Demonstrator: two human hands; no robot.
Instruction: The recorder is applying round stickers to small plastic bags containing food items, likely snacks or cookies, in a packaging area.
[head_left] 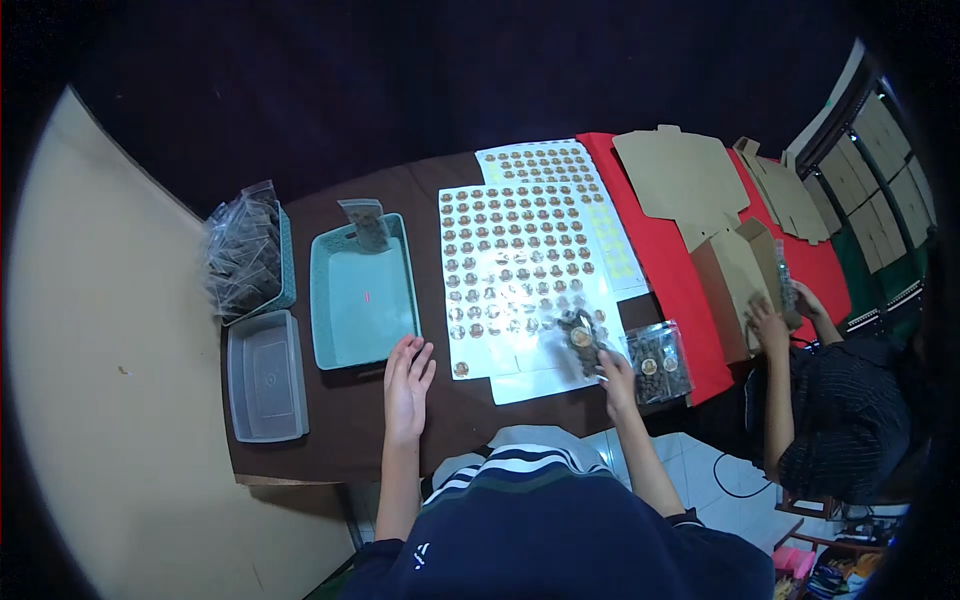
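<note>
- While the right hand (619, 383) pinches it by its near edge, one clear pouch (580, 340) of dark contents, round label on its face, hangs blurred above the lower right of the label sheet (475, 362).
- Risk, judged: a slip from that edge hold; cause, a pinch at one side with the weight beyond the fingers. A drop could crease the sheet or catch its labels.
- Risk, judged: the upright small pouch (368, 225) at the far rim of the teal tray (362, 300) could topple if the tray were knocked.
- Risk, judged: the heaped bags (240, 255) in the teal basket (288, 262) could slide, being piled above its rim.
- Grip, right: fingers closed on the pouch, thumb placement unclear.
- Grip, left: left hand (406, 378) unclenched, fingers spread and slightly curled, holding nothing, by the tray's near right corner; contact cannot be told.
- Adjacent: labelled pouches (658, 365) lying just right of the right hand; co-worker's hand (768, 322) at a cardboard box (728, 285), farther right.
</note>
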